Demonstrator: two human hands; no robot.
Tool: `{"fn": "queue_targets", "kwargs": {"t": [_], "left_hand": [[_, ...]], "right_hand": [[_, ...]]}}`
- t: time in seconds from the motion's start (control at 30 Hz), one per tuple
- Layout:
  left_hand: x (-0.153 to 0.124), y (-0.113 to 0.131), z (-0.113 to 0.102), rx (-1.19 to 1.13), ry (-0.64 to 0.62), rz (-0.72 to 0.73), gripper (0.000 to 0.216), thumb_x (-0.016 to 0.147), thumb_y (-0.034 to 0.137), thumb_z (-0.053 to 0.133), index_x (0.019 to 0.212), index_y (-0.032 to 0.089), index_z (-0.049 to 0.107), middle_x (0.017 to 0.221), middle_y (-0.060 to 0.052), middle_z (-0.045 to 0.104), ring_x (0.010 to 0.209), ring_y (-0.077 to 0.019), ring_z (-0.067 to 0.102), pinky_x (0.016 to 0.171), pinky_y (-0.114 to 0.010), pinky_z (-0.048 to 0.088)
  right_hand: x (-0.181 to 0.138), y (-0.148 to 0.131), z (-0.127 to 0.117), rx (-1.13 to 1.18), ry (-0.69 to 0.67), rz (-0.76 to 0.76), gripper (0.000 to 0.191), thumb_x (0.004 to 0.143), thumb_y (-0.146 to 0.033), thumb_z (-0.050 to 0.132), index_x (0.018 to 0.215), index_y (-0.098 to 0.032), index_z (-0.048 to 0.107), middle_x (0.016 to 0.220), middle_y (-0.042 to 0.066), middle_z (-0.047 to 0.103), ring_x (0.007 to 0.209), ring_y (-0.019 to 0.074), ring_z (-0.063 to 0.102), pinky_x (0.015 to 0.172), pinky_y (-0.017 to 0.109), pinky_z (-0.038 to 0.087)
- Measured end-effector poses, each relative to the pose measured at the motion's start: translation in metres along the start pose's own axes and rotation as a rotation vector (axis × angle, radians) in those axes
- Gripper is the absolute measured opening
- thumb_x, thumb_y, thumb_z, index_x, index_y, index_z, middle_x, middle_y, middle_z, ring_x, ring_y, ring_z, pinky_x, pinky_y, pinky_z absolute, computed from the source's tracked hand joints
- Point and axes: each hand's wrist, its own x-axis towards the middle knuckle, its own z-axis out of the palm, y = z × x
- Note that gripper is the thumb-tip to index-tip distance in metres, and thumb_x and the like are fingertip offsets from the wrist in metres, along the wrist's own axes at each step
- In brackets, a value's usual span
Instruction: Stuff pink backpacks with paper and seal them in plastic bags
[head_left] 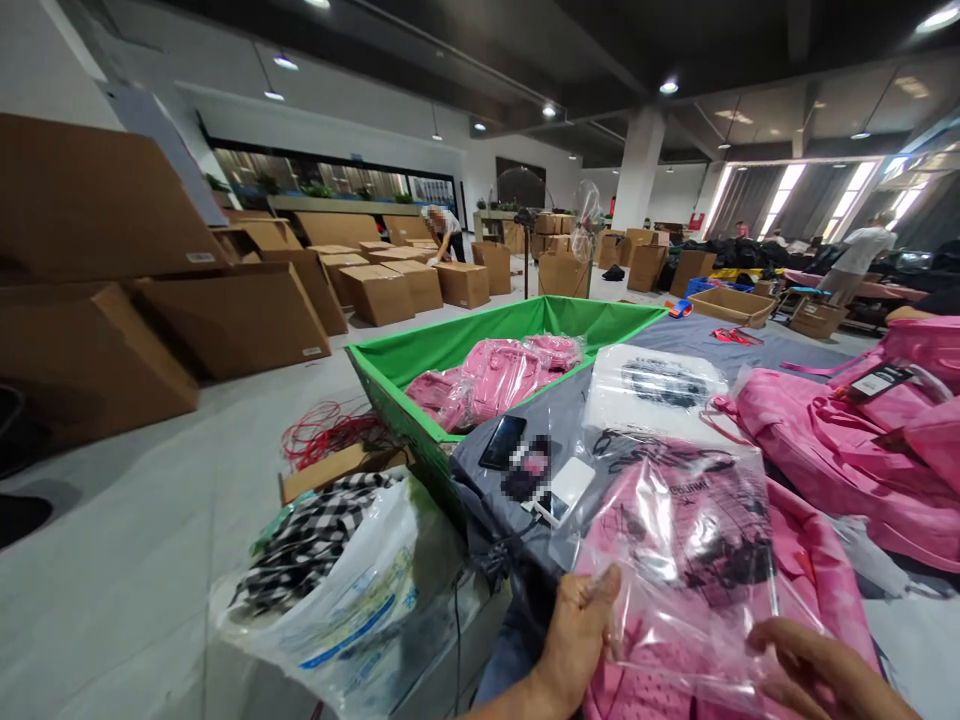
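A clear plastic bag (697,520) with black print lies spread over a pink backpack (814,560) on the cloth-covered table in front of me. My left hand (577,630) pinches the bag's near left edge between thumb and fingers. At the near right edge, the curled fingers of my right hand (817,660) grip the thin film. Behind the bag sits a stack of flat clear bags (652,385). More pink backpacks (847,430) are piled to the right, one with a black and white hang tag (881,382).
A green fabric bin (397,362) holds several bagged pink backpacks (502,375). On the grey cloth (555,415) lie a dark phone (503,442) and a white device (568,490). A white sack (375,610) stands left. Cardboard boxes (382,290) and people (862,255) are farther back.
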Motion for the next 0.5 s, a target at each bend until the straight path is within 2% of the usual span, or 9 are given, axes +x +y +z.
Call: {"fn": "queue_targets", "kwargs": {"t": [0.1, 0.17, 0.23, 0.27, 0.3, 0.33, 0.37, 0.4, 0.5], "left_hand": [[-0.011, -0.002, -0.022, 0.333, -0.089, 0.089, 0.079, 0.076, 0.089, 0.054, 0.042, 0.02, 0.035, 0.042, 0.005, 0.032, 0.043, -0.0075, 0.029, 0.046, -0.025, 0.02], [-0.016, -0.001, -0.031, 0.526, -0.065, 0.11, 0.067, 0.08, 0.077, 0.062, 0.05, 0.019, 0.05, 0.045, 0.005, 0.038, 0.045, -0.0094, 0.034, 0.048, -0.024, 0.027], [-0.018, 0.003, -0.033, 0.712, 0.06, 0.232, 0.043, 0.084, 0.062, 0.069, 0.082, 0.019, 0.071, 0.057, 0.003, 0.057, 0.056, -0.0148, 0.052, 0.058, -0.026, 0.042], [-0.017, 0.007, -0.032, 0.815, 0.132, 0.347, 0.037, 0.086, 0.054, 0.071, 0.104, 0.021, 0.072, 0.072, 0.0, 0.067, 0.07, -0.0188, 0.061, 0.069, -0.029, 0.049], [-0.016, 0.012, -0.03, 0.92, 0.191, 0.479, 0.041, 0.089, 0.045, 0.07, 0.122, 0.022, 0.068, 0.09, -0.004, 0.072, 0.086, -0.0227, 0.066, 0.08, -0.034, 0.052], [-0.013, 0.016, -0.027, 1.019, 0.235, 0.615, 0.044, 0.092, 0.038, 0.068, 0.132, 0.023, 0.063, 0.103, -0.007, 0.073, 0.098, -0.0253, 0.066, 0.088, -0.038, 0.053], [-0.01, 0.021, -0.024, 1.099, 0.252, 0.729, 0.04, 0.095, 0.032, 0.063, 0.134, 0.022, 0.062, 0.109, -0.009, 0.072, 0.103, -0.0262, 0.066, 0.09, -0.041, 0.053], [-0.008, 0.025, -0.022, 1.152, 0.253, 0.816, 0.032, 0.098, 0.026, 0.057, 0.129, 0.021, 0.065, 0.106, -0.01, 0.072, 0.099, -0.0255, 0.066, 0.087, -0.04, 0.054], [-0.01, 0.032, -0.019, 1.112, 0.253, 0.939, 0.024, 0.103, 0.02, 0.046, 0.101, 0.021, 0.071, 0.081, -0.004, 0.067, 0.074, -0.0193, 0.064, 0.07, -0.032, 0.054]], "right_hand": [[0.012, -0.023, -0.017, -0.04, 0.162, -0.043, 0.055, 0.084, -0.077, 0.057, 0.076, -0.024, 0.068, 0.073, 0.006, 0.064, 0.067, 0.0212, 0.062, 0.064, 0.029, 0.054], [0.022, -0.042, -0.026, 0.031, 0.273, 0.013, 0.057, 0.084, -0.08, 0.052, 0.078, -0.024, 0.064, 0.066, 0.005, 0.061, 0.06, 0.021, 0.061, 0.056, 0.029, 0.053], [0.027, -0.06, -0.025, 0.124, 0.317, 0.089, 0.054, 0.09, -0.077, 0.045, 0.081, -0.026, 0.058, 0.055, -0.001, 0.051, 0.046, 0.0171, 0.05, 0.043, 0.026, 0.045], [0.027, -0.067, -0.022, 0.137, 0.319, 0.098, 0.052, 0.092, -0.075, 0.043, 0.083, -0.026, 0.057, 0.053, -0.003, 0.049, 0.043, 0.0156, 0.046, 0.04, 0.025, 0.042], [0.025, -0.073, -0.017, 0.116, 0.317, 0.078, 0.052, 0.092, -0.075, 0.043, 0.085, -0.026, 0.057, 0.054, -0.003, 0.05, 0.043, 0.0149, 0.046, 0.039, 0.024, 0.041], [0.021, -0.075, -0.012, 0.064, 0.313, 0.041, 0.052, 0.091, -0.076, 0.045, 0.088, -0.025, 0.058, 0.057, -0.002, 0.054, 0.045, 0.0148, 0.048, 0.041, 0.024, 0.043], [0.016, -0.074, -0.007, -0.013, 0.306, -0.001, 0.052, 0.089, -0.076, 0.049, 0.09, -0.025, 0.06, 0.061, 0.0, 0.058, 0.047, 0.0148, 0.051, 0.044, 0.024, 0.045], [0.01, -0.07, -0.002, -0.101, 0.302, -0.041, 0.052, 0.086, -0.076, 0.054, 0.091, -0.025, 0.062, 0.062, 0.0, 0.06, 0.049, 0.0148, 0.053, 0.046, 0.023, 0.047], [-0.004, -0.043, 0.003, -0.341, 0.251, -0.154, 0.048, 0.082, -0.074, 0.063, 0.092, -0.028, 0.068, 0.068, 0.002, 0.067, 0.049, 0.0155, 0.058, 0.049, 0.024, 0.05]]}}
